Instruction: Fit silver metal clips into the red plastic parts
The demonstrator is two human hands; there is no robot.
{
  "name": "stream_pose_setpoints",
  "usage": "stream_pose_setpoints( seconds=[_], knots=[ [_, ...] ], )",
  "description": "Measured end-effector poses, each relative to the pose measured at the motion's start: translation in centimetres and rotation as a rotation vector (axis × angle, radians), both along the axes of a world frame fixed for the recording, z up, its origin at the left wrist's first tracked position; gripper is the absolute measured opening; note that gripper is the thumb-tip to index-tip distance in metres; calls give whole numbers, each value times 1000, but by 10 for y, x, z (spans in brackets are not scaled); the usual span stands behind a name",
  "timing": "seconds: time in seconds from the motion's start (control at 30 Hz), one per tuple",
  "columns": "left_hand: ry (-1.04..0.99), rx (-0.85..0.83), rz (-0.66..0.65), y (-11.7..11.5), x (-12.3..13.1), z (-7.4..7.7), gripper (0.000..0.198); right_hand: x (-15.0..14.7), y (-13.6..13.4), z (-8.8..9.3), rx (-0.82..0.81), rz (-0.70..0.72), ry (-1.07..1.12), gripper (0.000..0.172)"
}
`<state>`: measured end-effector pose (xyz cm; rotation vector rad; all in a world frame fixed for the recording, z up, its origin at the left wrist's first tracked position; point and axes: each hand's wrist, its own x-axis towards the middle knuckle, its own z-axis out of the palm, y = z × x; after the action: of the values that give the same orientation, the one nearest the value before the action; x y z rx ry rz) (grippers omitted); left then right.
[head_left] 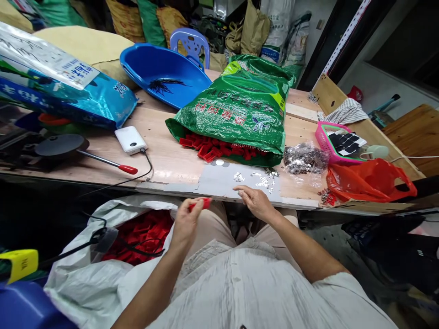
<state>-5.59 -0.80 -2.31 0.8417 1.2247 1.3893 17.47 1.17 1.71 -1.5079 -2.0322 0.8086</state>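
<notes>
A small red plastic piece (206, 203) is pinched between the thumb and fingers of my left hand (188, 222), just off the front edge of the table. My right hand (257, 202) reaches over the edge of a grey sheet (221, 179), thumb and forefinger brought together; whatever lies between them is too small to make out. On that sheet, small shiny metal pieces (264, 179) are scattered beyond my right fingertips. Red plastic pieces (209, 148) spill from the mouth of a green bag (240, 107) behind it.
At lower left, a white sack (113, 283) holds many red pieces (144, 235). A hand lever (126, 169), a white power bank (131, 140) and a blue basin (154, 64) occupy the table's left. To the right are a pink basket (324, 139) and a red plastic bag (370, 183).
</notes>
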Motion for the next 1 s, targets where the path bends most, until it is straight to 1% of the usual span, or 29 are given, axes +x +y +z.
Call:
stream_pose_setpoints(
  seconds=[0.07,0.1,0.17,0.23,0.3,0.37,0.43,0.5,0.6,0.67,0.8,0.9,1.0],
  knots=[
    [371,18,222,-3,-32,-14,26,13,11,-1,39,-114,-127,26],
    [545,15,301,-6,-48,-21,25,20,17,-2,60,-174,-198,24],
    [838,3,406,-14,-76,-35,23,33,30,-4,75,-263,-336,23],
    [1022,-12,453,-22,-94,-45,26,40,43,-6,67,-305,-449,22],
    [1158,18,450,-26,-100,-51,36,43,53,-8,66,-311,-520,20],
    [1242,102,422,-23,-95,-52,44,40,61,-9,76,-303,-553,19],
    [1263,221,388,-12,-81,-47,47,35,67,-11,83,-296,-572,18],
    [1235,336,334,9,-63,-39,49,30,71,-12,76,-297,-591,18],
    [1178,431,219,51,-33,-24,51,25,75,-12,71,-299,-611,15],
    [1175,435,167,82,-15,-16,52,25,75,-12,82,-302,-604,13],
    [1261,290,126,137,8,-6,52,29,68,-10,119,-294,-548,13],
    [1335,289,96,164,15,-5,48,33,61,-9,165,-272,-470,12],
    [1367,347,57,177,16,-5,40,36,54,-9,203,-256,-373,12]
  ],
)
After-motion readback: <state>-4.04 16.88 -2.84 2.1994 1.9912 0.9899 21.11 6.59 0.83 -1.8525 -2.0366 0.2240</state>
